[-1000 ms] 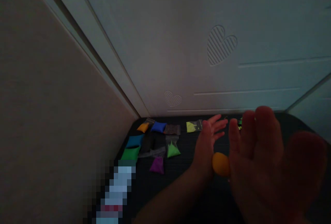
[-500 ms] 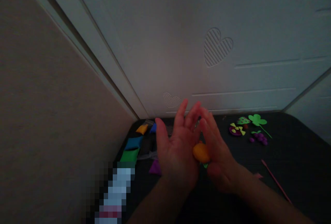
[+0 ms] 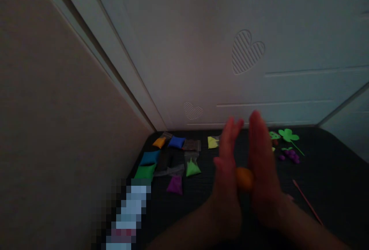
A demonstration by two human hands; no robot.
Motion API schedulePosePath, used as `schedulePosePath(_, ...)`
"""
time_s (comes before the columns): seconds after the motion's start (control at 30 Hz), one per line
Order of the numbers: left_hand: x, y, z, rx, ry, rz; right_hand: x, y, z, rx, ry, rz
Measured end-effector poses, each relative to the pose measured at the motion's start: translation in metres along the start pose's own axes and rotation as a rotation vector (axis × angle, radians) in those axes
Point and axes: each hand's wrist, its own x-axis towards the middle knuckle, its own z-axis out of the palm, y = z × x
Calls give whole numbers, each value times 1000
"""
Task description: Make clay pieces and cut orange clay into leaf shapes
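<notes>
Across the back rises a pale panel (image 3: 173,50), smooth but for striped hearts and straight grooves pressed into it, and below it spreads a dark tabletop (image 3: 340,177) with fine lines in its surface. Over this, slightly blurred, the left hand (image 3: 227,184) and the right hand (image 3: 264,180) face each other palm to palm, fingers stretched straight rather than curled, a narrow gap between them. An orange ball (image 3: 244,179) fills part of that gap, lower than the fingertips, held between the two palms; it is rounded and looks smooth. Left of the hands lie small plastic bags (image 3: 192,168) with soft, pillowy lumps of bright colour. On the other side, a flat green clover (image 3: 288,135) with rounded leaves lies near a knobbly purple cluster (image 3: 292,155), and closer in, a slim pink stick (image 3: 308,202) slants.
</notes>
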Motion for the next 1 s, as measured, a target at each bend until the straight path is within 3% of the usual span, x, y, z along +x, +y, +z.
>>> schedulePosePath(0.1, 11, 13, -6, -111, 96, 70, -1, -11, 17, 57, -28, -114)
schedulePosePath(0.2, 22, 21, -9, -146, 192, 62, 1, -18, 22, 92, -50, -132)
schedulePosePath(0.37, 30, 42, -20, -66, 285, 174, -11, -19, 3, 52, -127, 23)
schedulePosePath(0.4, 30, 49, -24, -47, 306, 230, -20, -16, -1, -6, -189, 30)
schedulePosePath(0.5, 27, 72, -38, -16, 367, 393, -64, 0, -7, -209, -571, 47)
schedulePosePath(0.57, 24, 84, -47, -1, 397, 475, -98, 8, -4, -323, -761, 47)
schedulePosePath(0.67, 18, 92, -55, 40, 395, 512, -130, 4, 10, -383, -861, 24)
schedulePosePath(0.73, 17, 92, -56, 41, 374, 521, -129, -7, 27, -349, -889, 15)
schedulePosePath(0.87, 16, 88, -51, 6, 352, 523, -93, -14, 65, -266, -881, -11)
schedulePosePath(0.93, 16, 87, -49, 3, 346, 516, -78, -1, 70, -331, -837, 45)
schedulePosePath(1.0, 16, 87, -50, -5, 342, 512, -77, 15, 60, -419, -798, 96)
